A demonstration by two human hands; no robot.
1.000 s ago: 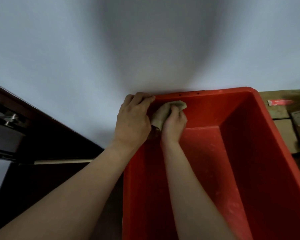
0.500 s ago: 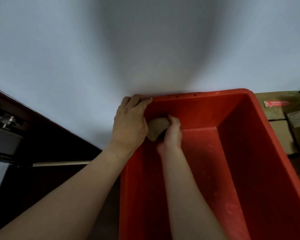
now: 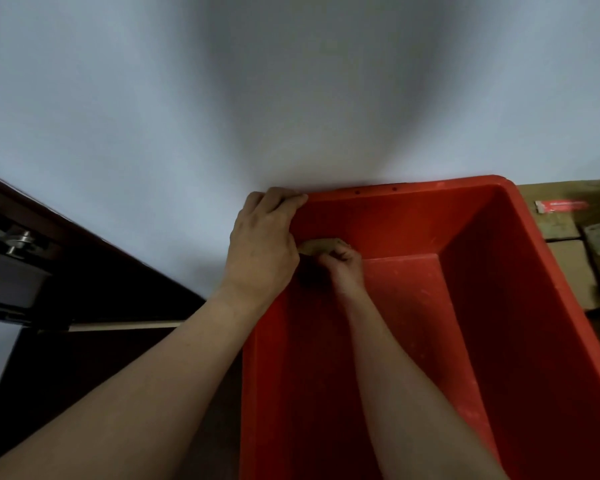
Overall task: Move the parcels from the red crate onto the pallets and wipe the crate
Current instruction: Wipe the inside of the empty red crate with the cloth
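A large red crate (image 3: 499, 323) stands against a pale wall, and no parcels show inside it. My left hand (image 3: 262, 244) grips the crate's far left corner, fingers curled over the rim. Inside the crate, my right hand (image 3: 342, 265) is shut on a small tan cloth (image 3: 321, 244), pressing it into the far left bottom corner. Most of the cloth is hidden behind my hands. The crate's floor shows pale scuff marks.
Brown cardboard parcels (image 3: 579, 271) lie to the right of the crate, one with a red label (image 3: 561, 205). A dark wooden door frame (image 3: 84, 251) with metal hardware (image 3: 14, 237) is on the left. The pale wall (image 3: 291, 98) rises directly behind the crate.
My right hand has carried the cloth down from the crate's upper back wall into the bottom corner. The left hand keeps its grip on the rim.
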